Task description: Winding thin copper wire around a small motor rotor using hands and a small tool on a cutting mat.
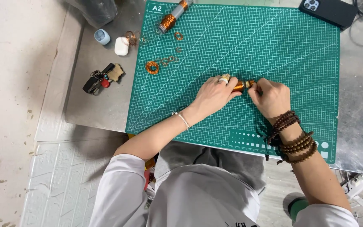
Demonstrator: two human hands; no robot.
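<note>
Both hands meet at the middle of the green mat (pixel 274 38): left hand (pixel 213 95) and right hand (pixel 271 97) pinch closed on the small copper coil (pixel 241 85). I judge the thin wire may slip and unwind if either grip loosens.

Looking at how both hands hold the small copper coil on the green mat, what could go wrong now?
1. The copper coil is pinched between left hand and right hand; a slipping grip might loosen its turns.
2. The loose wire rings lie near the left forearm and might be swept off the cutting mat.
</note>
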